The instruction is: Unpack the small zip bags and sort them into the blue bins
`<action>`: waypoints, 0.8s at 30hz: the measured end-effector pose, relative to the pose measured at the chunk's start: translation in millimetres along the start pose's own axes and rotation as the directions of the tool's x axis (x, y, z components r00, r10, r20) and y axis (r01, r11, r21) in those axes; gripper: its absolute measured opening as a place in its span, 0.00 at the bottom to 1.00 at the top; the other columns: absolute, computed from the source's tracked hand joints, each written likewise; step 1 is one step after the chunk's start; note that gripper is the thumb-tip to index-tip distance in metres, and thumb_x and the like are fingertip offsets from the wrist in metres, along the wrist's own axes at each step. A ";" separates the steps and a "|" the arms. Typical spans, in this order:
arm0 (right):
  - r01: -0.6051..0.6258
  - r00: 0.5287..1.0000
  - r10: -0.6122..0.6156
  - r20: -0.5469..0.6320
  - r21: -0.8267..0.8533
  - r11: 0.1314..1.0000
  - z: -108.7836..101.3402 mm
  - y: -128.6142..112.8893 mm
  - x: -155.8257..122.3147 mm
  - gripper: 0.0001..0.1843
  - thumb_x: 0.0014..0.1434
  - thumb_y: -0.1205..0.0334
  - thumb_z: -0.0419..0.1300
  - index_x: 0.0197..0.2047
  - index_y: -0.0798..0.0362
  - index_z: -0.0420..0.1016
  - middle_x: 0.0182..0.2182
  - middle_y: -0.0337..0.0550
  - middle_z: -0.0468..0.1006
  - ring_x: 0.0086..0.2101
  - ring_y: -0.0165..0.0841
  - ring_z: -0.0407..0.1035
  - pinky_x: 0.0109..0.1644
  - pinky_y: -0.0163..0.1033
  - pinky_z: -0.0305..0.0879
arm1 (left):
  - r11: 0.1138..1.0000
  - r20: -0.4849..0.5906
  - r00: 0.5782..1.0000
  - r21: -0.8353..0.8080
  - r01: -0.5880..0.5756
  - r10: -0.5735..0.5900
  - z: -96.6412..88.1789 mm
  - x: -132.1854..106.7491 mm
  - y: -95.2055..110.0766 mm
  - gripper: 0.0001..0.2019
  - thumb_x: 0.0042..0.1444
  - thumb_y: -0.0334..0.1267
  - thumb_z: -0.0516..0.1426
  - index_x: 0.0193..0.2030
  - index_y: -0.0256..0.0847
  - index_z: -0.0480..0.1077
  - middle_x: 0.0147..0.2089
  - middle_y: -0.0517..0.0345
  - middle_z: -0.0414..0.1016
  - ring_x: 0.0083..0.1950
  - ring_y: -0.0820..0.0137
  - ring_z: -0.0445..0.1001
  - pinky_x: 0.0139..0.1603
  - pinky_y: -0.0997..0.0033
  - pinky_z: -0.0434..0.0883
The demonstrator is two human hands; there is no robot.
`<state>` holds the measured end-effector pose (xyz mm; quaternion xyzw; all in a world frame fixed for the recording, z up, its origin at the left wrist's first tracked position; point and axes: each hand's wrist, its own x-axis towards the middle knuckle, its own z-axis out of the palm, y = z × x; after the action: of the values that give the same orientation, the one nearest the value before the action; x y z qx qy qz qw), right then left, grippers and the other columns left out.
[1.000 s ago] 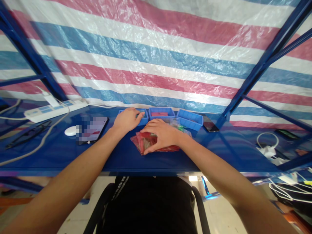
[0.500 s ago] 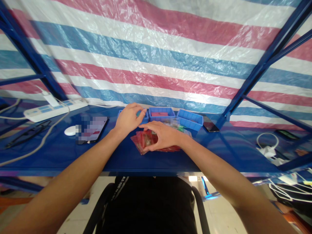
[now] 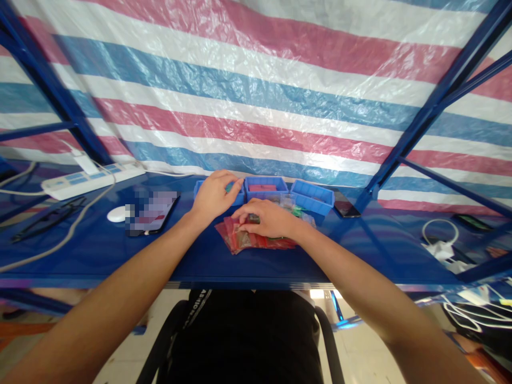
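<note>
My left hand point(image 3: 216, 196) is over the leftmost small blue tray point(image 3: 199, 188), its fingers pinched on a small green item at the tray. My right hand point(image 3: 269, 220) rests with curled fingers on a fanned pile of red plastic bags point(image 3: 236, 238) on the blue table point(image 3: 100, 250), fingertips pressing on the top bag. Two more blue trays, the middle tray point(image 3: 264, 186) and the right tray point(image 3: 312, 196), stand just beyond my right hand. Some clear small bags point(image 3: 288, 202) lie between the trays and the red pile.
A phone point(image 3: 151, 213) and a white mouse point(image 3: 117, 214) lie left of my left hand, with a power strip point(image 3: 92, 178) and cables farther left. Another phone point(image 3: 344, 204) lies right of the trays. White cable and charger point(image 3: 440, 242) at the right. Striped tarp behind.
My left hand lifted from flat on the tray into a pinch and shifted slightly right. My right hand drew back on the red pile and curled its fingers, uncovering more of the bags.
</note>
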<state>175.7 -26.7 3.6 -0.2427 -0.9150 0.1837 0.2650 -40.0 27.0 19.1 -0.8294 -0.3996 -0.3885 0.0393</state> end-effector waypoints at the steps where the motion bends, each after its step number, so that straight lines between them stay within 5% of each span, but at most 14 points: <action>1: -0.007 1.000 0.007 -0.017 0.015 1.000 0.0 -0.3 0.2 0.16 0.65 0.67 0.68 0.55 0.47 0.82 0.43 0.41 0.87 0.50 0.41 0.76 0.58 0.46 0.69 | 1.000 -0.006 1.000 -0.019 -0.003 0.003 -0.5 0.0 0.6 0.20 0.74 0.50 0.51 0.42 0.41 0.80 0.44 0.49 0.82 0.49 0.58 0.78 0.57 0.57 0.73; 6: -0.087 0.974 0.142 -0.179 0.284 0.955 0.7 3.7 3.0 0.13 0.65 0.58 0.68 0.53 0.48 0.82 0.42 0.41 0.86 0.45 0.38 0.79 0.58 0.46 0.72 | 0.991 -0.027 0.999 -0.132 0.016 -0.020 -1.4 -0.5 4.4 0.20 0.74 0.51 0.52 0.47 0.42 0.81 0.46 0.50 0.83 0.49 0.60 0.79 0.53 0.61 0.74; 11: -0.058 0.841 0.351 -0.411 0.578 0.814 -2.0 22.7 8.5 0.23 0.59 0.45 0.71 0.53 0.48 0.78 0.41 0.42 0.84 0.41 0.37 0.79 0.53 0.44 0.75 | 0.967 -0.048 0.998 -0.252 0.037 -0.051 1.0 -0.6 9.2 0.20 0.74 0.53 0.51 0.54 0.43 0.79 0.52 0.51 0.82 0.52 0.61 0.80 0.53 0.65 0.74; 15: -0.028 0.710 0.446 -0.545 0.611 0.791 -7.6 36.8 8.4 0.24 0.57 0.45 0.72 0.51 0.49 0.77 0.41 0.42 0.84 0.40 0.35 0.78 0.52 0.43 0.76 | 0.936 0.014 0.997 -0.345 0.076 -0.076 1.1 -2.7 12.0 0.26 0.76 0.57 0.46 0.46 0.42 0.79 0.42 0.55 0.82 0.43 0.63 0.79 0.47 0.65 0.73; 19: -0.073 0.646 0.480 -0.593 0.579 0.812 -10.3 40.9 6.5 0.23 0.58 0.44 0.71 0.49 0.50 0.77 0.40 0.43 0.83 0.39 0.34 0.77 0.49 0.42 0.77 | 0.904 0.143 0.990 -0.421 0.077 -0.018 3.8 -6.1 15.5 0.27 0.72 0.61 0.53 0.38 0.40 0.79 0.33 0.57 0.78 0.35 0.65 0.75 0.37 0.67 0.71; 24: -0.081 0.645 0.459 -0.610 0.543 0.836 -10.4 38.6 7.1 0.23 0.59 0.44 0.71 0.50 0.50 0.77 0.40 0.43 0.82 0.41 0.35 0.76 0.51 0.43 0.77 | 0.896 0.122 0.990 -0.430 0.113 -0.067 14.1 -7.9 14.0 0.24 0.66 0.58 0.62 0.58 0.45 0.81 0.44 0.57 0.85 0.37 0.65 0.79 0.39 0.67 0.74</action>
<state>189.8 10.8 -3.3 -0.3616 -0.6143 0.3272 0.6203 -24.6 17.9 7.4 -0.8168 -0.3422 -0.4257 -0.1859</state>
